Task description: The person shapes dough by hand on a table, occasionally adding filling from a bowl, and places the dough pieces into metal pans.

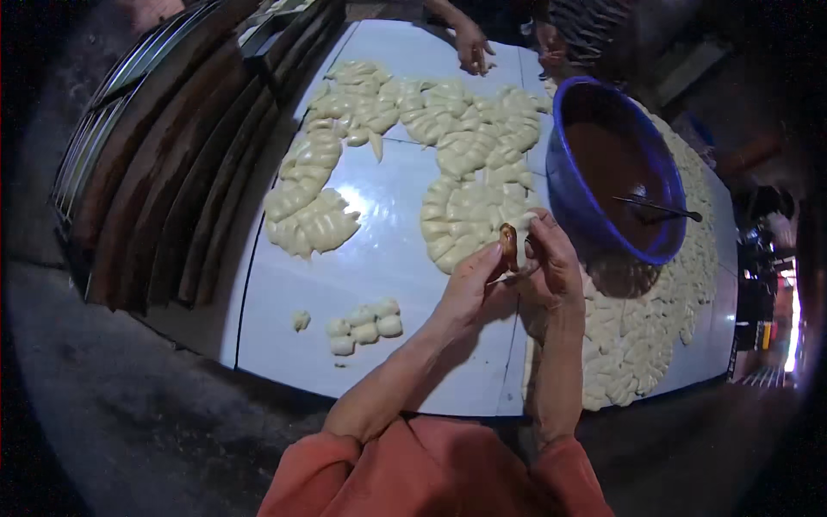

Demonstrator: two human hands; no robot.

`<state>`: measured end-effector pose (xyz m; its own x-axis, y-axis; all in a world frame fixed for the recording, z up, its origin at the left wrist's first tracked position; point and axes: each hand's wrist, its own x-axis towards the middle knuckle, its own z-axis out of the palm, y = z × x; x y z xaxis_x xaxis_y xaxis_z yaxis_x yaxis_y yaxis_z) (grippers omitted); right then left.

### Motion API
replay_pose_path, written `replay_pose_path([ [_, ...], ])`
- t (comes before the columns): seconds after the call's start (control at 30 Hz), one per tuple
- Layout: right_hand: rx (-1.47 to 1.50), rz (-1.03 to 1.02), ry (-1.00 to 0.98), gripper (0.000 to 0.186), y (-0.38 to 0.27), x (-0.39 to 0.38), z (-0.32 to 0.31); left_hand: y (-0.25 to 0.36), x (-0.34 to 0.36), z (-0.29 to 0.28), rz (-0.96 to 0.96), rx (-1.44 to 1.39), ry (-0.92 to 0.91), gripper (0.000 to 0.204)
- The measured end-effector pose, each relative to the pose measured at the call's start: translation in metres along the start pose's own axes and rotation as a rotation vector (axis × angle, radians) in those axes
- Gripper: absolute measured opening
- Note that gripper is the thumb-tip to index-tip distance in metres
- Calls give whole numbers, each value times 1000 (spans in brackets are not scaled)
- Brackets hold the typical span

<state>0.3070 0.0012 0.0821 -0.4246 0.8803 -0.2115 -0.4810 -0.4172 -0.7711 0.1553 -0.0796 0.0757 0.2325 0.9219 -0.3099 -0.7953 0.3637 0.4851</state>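
Note:
Over the table's middle, my two hands meet around a small piece of pale dough (pixel 522 231) with glossy brown filling (pixel 508 246) on it. My left hand (pixel 469 283) is closed, its thumb and fingers against the filled side. My right hand (pixel 556 258) pinches the dough from the other side. Some fingers are hidden behind the piece. Just beyond them lies a cluster of flat dough pieces (pixel 469 215). Right of my hands stands a blue basin (pixel 564 185) holding brown filling (pixel 607 164), with a dark-handled utensil (pixel 659 207) resting across its rim.
Several plump filled-looking dough pieces (pixel 366 326) and one small lump (pixel 301 320) lie at the near left. More dough pieces (pixel 629 353) spread around the basin. Stacked dark trays (pixel 164 181) stand left of the white table (pixel 379 215). Another person's hand (pixel 472 50) reaches over the far edge.

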Motion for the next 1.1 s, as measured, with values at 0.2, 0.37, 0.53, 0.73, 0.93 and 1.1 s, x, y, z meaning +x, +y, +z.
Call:
replay_pose_path([
  [0.2,-631,-123,29,42,64,-34,53,8,-26,-63,205,11,313,25],
  [0.37,-1365,-648,11,39,99,-34,78,12,-35,-80,360,241,351,34],
  [0.53,-958,-420,119,23,112,-24,77,31,-47,-79,326,295,291,34],
  [0.73,-656,-98,45,39,103,-34,92,71,-49,-93,87,281,250,32],
  [0.93,-961,-251,-60,39,108,-34,74,76,-63,-85,57,405,204,36],
  [1.1,-1047,-552,-48,26,110,-37,79,64,-66,-87,146,495,133,28],
])
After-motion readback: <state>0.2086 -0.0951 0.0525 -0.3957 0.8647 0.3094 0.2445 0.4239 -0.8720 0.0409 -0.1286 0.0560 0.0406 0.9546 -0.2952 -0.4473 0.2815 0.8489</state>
